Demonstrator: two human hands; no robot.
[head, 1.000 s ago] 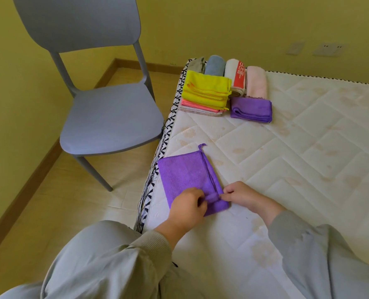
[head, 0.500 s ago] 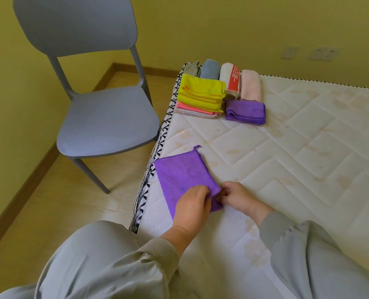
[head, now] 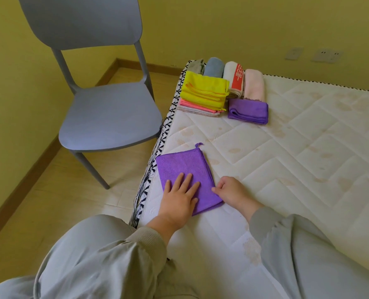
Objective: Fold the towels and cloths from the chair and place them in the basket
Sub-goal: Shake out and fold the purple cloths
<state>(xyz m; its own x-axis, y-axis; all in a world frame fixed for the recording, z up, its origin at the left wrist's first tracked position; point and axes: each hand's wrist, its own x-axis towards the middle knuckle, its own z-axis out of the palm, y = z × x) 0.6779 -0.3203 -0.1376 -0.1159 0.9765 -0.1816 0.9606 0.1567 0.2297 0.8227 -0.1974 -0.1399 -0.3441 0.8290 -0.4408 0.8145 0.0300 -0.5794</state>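
While spread left fingers [head: 188,180] press one of two purple cloths [head: 179,167], loose right fingers [head: 219,190] touch its edge.

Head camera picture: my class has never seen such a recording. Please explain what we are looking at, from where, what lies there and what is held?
No machine: a person's two bare hands, filmed by a camera worn on the head, looking down. The left hand presses flat on a folded purple cloth on a white mattress. The right hand touches the cloth's edge; whether it pinches is unclear. Further back lie folded and rolled towels. The grey chair stands beside. No basket shows.
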